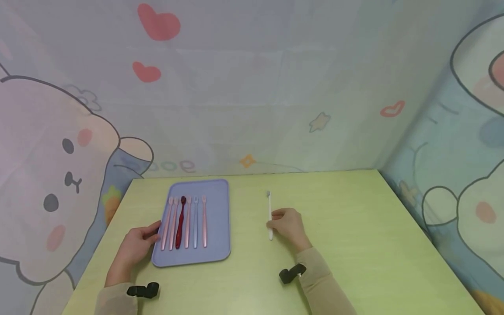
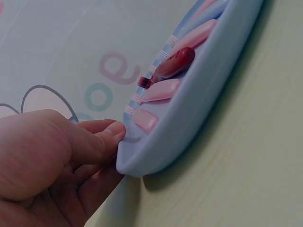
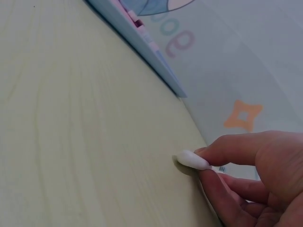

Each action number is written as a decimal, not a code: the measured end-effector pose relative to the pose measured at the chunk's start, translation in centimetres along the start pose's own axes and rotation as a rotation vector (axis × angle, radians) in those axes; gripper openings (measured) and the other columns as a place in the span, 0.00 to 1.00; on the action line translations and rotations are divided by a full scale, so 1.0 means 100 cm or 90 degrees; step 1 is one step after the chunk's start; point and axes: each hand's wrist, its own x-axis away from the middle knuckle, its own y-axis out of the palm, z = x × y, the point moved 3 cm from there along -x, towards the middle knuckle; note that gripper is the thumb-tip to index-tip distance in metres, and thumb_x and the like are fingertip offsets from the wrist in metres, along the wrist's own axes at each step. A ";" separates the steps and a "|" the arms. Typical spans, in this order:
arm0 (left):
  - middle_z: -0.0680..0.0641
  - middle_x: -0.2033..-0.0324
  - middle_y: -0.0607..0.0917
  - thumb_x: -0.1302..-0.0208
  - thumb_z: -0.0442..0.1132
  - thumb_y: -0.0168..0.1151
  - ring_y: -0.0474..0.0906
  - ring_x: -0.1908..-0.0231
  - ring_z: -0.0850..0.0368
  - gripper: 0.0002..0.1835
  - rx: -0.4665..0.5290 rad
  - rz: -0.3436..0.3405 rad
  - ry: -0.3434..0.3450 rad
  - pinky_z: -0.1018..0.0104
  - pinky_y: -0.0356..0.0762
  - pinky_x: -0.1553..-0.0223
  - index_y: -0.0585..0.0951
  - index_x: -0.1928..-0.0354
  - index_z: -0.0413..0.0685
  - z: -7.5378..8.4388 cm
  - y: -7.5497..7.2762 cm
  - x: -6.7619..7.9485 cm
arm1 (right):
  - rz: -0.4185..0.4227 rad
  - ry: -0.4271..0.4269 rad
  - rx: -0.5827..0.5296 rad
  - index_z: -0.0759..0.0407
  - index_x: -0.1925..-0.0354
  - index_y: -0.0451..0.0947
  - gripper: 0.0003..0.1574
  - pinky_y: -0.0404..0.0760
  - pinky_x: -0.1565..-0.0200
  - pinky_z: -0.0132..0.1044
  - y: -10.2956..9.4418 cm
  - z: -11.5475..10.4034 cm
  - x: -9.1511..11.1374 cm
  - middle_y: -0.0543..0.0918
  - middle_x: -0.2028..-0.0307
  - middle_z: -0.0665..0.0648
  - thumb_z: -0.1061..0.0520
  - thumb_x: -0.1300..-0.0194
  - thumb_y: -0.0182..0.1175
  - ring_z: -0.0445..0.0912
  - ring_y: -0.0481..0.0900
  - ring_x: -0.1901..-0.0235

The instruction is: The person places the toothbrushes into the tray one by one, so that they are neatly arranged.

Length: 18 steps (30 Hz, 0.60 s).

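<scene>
In the head view my right hand (image 1: 289,225) pinches a white toothbrush (image 1: 270,210) between thumb and fingers, its bristle end pointing to the back of the table. The right wrist view shows the rounded white handle end (image 3: 191,159) sticking out past the fingertips, close over the table. My left hand (image 1: 138,245) grips the left rim of a blue-purple tray (image 1: 216,218), thumb at the rim in the left wrist view. Several toothbrushes lie side by side in the tray, heads toward the back: pink ones (image 1: 204,223), a dark red one (image 1: 180,223) and a light blue one (image 1: 195,223).
The light yellow-green table (image 1: 346,245) ends at the back against a cloth backdrop (image 1: 256,87) with cartoon drawings, which also hangs on both sides. Black wrist cameras, one on the left sleeve (image 1: 114,299) and one on the right sleeve (image 1: 327,284), sit just behind the hands.
</scene>
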 end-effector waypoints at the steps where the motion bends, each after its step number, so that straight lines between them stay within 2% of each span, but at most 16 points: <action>1: 0.29 0.29 0.74 0.22 0.33 0.63 0.66 0.27 0.25 0.27 0.000 0.000 0.001 0.30 0.63 0.29 0.73 0.25 0.36 0.000 0.000 0.000 | -0.001 0.001 -0.003 0.67 0.52 0.90 0.21 0.89 0.56 0.42 0.000 0.000 0.000 0.92 0.62 0.56 0.62 0.45 0.78 0.48 0.89 0.61; 10: 0.28 0.29 0.74 0.22 0.33 0.62 0.67 0.28 0.26 0.27 0.003 0.001 0.003 0.31 0.64 0.29 0.73 0.25 0.36 -0.002 0.000 0.000 | -0.002 0.021 -0.020 0.67 0.51 0.89 0.21 0.88 0.53 0.43 0.000 -0.001 0.001 0.92 0.62 0.56 0.62 0.45 0.77 0.49 0.90 0.60; 18: 0.29 0.29 0.73 0.22 0.32 0.62 0.66 0.27 0.26 0.27 0.011 0.001 -0.003 0.31 0.64 0.29 0.72 0.25 0.36 -0.003 0.001 -0.001 | -0.010 0.029 -0.039 0.68 0.50 0.89 0.21 0.89 0.57 0.39 0.001 0.000 0.001 0.92 0.61 0.58 0.63 0.44 0.76 0.50 0.90 0.60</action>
